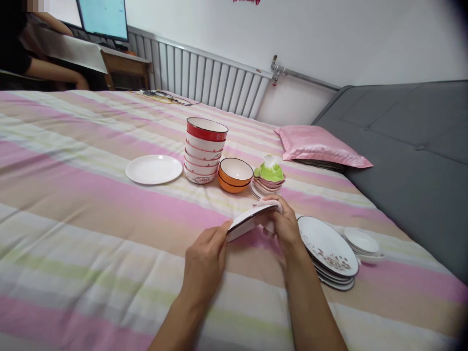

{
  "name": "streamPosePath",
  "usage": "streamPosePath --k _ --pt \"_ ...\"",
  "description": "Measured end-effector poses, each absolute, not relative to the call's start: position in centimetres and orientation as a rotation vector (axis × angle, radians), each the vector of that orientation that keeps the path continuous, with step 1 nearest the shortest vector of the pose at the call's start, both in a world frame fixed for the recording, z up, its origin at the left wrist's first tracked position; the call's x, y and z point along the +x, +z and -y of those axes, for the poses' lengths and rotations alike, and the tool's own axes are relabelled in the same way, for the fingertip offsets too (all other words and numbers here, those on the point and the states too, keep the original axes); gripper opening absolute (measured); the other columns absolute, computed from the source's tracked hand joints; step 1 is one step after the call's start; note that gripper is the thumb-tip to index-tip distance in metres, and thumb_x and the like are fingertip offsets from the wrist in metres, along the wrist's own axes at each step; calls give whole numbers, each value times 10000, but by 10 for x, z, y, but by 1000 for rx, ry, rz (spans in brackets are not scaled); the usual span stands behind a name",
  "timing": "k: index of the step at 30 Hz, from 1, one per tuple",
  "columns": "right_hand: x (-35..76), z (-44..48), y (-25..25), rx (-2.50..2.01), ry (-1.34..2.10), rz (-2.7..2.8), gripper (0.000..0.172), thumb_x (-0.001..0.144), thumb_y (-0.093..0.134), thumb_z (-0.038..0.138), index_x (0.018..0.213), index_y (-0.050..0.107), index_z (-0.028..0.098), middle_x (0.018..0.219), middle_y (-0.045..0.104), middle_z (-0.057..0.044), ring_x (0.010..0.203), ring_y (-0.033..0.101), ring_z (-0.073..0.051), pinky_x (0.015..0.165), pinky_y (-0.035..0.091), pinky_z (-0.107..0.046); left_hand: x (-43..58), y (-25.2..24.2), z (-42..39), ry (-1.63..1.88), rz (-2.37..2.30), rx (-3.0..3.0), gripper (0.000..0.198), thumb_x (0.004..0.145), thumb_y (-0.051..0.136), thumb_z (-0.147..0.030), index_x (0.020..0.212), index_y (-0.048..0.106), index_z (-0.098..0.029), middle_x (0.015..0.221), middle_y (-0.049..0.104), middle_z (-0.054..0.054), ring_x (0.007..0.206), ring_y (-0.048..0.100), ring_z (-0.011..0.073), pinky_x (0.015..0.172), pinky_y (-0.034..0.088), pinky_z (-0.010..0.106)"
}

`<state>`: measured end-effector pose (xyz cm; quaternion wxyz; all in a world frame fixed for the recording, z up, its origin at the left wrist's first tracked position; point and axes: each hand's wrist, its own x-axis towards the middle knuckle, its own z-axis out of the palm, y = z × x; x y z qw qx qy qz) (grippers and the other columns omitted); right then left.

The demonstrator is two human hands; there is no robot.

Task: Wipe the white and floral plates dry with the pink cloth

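Between my hands is a white plate (249, 223) with a dark rim, tilted nearly edge-on to me above the bed. My left hand (206, 256) pinches its near left edge. On the far right edge, my right hand (287, 224) is closed around the plate with a pale cloth (277, 205) pressed against it. How much of the cloth lies beneath the plate is hidden. Beside my right forearm lies a stack of white plates (323, 243) with dark rims and brown flower prints.
On the striped bedspread (109, 253) stand a white oval plate (153, 169), a tall stack of bowls (204, 151), orange bowls (236, 175), leaf-shaped dishes (270, 171) and small white dishes (361, 242). A pink pillow (321, 144) rests by the grey headboard (413, 126). A person (47, 73) sits far left.
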<state>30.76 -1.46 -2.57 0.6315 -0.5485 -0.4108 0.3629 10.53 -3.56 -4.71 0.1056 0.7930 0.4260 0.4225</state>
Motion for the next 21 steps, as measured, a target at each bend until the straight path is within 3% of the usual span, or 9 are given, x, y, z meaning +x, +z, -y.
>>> streamPosePath --k 4,9,13,16,18,21 --pt "312 4 -45 -1156 1088 681 336 526 538 99 839 589 211 661 590 60 572 526 -101 517 425 -188 104 -48 35 1280 -1258 2323 321 902 443 -155 1201 554 -199 954 696 45 848 636 153 706 498 248" --pt "307 4 -46 -1149 1109 618 312 494 530 91 786 575 196 627 583 58 541 531 -95 498 440 -185 103 -49 34 1312 -1249 2311 321 900 454 -155 1203 553 -195 946 694 41 839 634 154 707 494 251" --pt "299 11 -34 -1220 972 710 380 549 518 125 909 573 231 629 563 68 478 502 -95 406 374 -176 103 -48 34 1302 -1248 2307 328 900 444 -143 1207 548 -194 936 691 35 835 631 153 695 489 249" --pt "292 19 -21 -1314 820 872 315 666 497 185 970 558 246 646 568 52 444 482 -112 390 360 -211 102 -49 35 1293 -1249 2315 337 896 441 -134 1211 543 -199 955 689 34 846 630 154 699 485 252" --pt "286 25 -12 -1363 585 1089 261 719 468 184 952 576 229 695 590 23 530 524 -132 485 419 -253 102 -51 35 1286 -1250 2324 348 892 441 -127 1217 537 -205 962 688 32 849 629 155 696 483 252" --pt "276 33 0 -1399 104 1471 279 724 433 103 915 604 213 896 637 -28 852 567 -191 774 437 -347 101 -52 36 1294 -1242 2331 359 890 440 -127 1226 530 -214 970 686 33 857 627 158 702 483 251"
